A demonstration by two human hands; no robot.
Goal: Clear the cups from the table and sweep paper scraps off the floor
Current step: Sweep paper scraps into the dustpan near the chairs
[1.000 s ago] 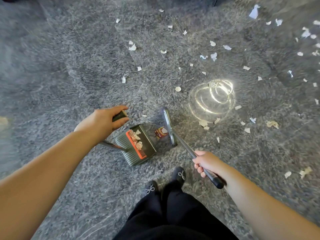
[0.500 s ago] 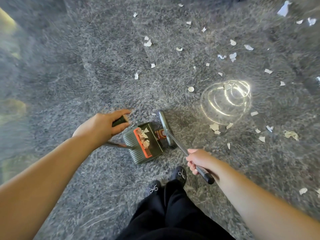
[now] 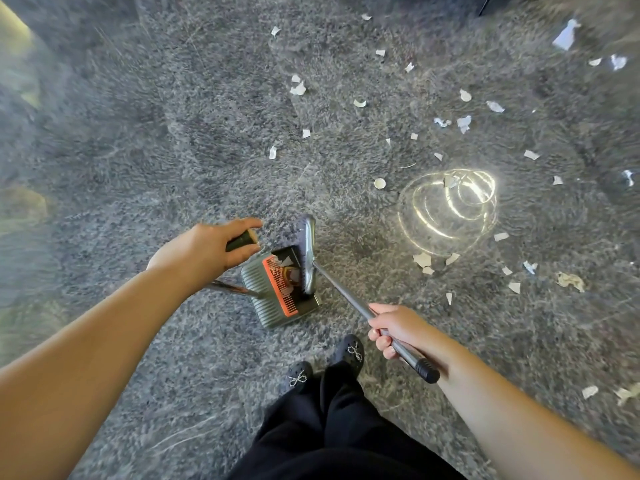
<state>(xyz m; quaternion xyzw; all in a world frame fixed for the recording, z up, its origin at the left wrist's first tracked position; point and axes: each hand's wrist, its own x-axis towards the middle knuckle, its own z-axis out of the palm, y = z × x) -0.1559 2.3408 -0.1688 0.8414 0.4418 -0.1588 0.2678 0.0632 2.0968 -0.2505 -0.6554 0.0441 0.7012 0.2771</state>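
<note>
Head cam, looking down at grey speckled floor (image 3: 173, 161). I've got the left hand (image 3: 202, 252) wrapped around the top end of the dustpan handle (image 3: 242, 240), thumb and fingers (image 3: 247, 224) curled on the dark grip, its pale end cap poking out past the hand. Right hand (image 3: 393, 329) grips the broom handle (image 3: 349, 299) partway up the metal shaft, fingers curled round it, black end cap behind the wrist.

Dustpan (image 3: 273, 292) sits on the floor just ahead of my feet. Long-handled type: ribbed grey back, orange comb strip across it, dark tray opening toward the right and away from me. Its metal shaft runs from the pan back to the left, under my left forearm.

Broom handle long axis runs diagonal: from lower right near my right hand up-left to the broom head (image 3: 308, 254). Head is narrow, its long axis roughly pointing away from me, near end sitting at the pan mouth, far end sticking out onto the floor beyond the pan. A few scraps and something brownish are in the tray next to the comb; can't tell what exactly.

Paper scraps (image 3: 422, 259) scattered over the floor ahead and to the right, well apart from the pan; densest on the right half of the view. A bright looped light reflection (image 3: 450, 202) lies on the floor among them. Black shoes (image 3: 349, 349) with bow trims and black trousers at bottom centre. Left edge of the view is blurred.
</note>
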